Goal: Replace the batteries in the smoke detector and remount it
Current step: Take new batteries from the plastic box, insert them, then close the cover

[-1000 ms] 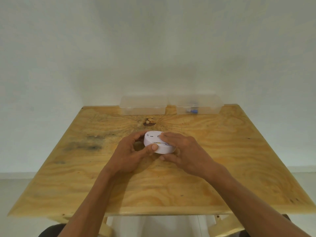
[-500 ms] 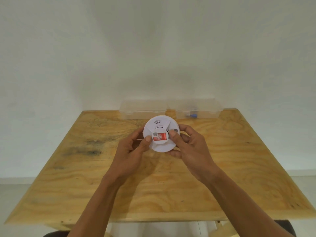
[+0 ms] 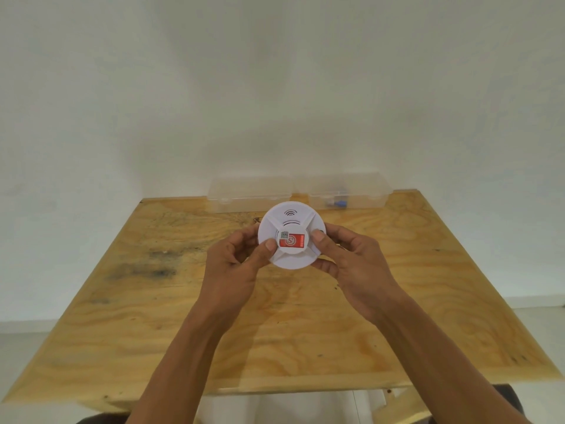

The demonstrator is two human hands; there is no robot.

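Note:
A round white smoke detector [image 3: 290, 223] is held up above the wooden table [image 3: 153, 316], its front face turned toward me. A red and white sticker [image 3: 292, 240] sits on the centre of that face. My left hand [image 3: 237, 264] grips the detector's left edge, thumb on the front. My right hand [image 3: 348, 261] grips its right edge, thumb pressed on the front and fingers behind. The detector's back is hidden.
Two clear plastic boxes stand along the far table edge by the white wall: the left box [image 3: 249, 192] looks empty, the right box [image 3: 348, 192] holds a small blue item [image 3: 337, 204]. A dark stain [image 3: 146, 270] marks the table's left side.
Both hands lifted the detector off the table and tipped it upright so its face points at me. Since half a second ago it has barely shifted.

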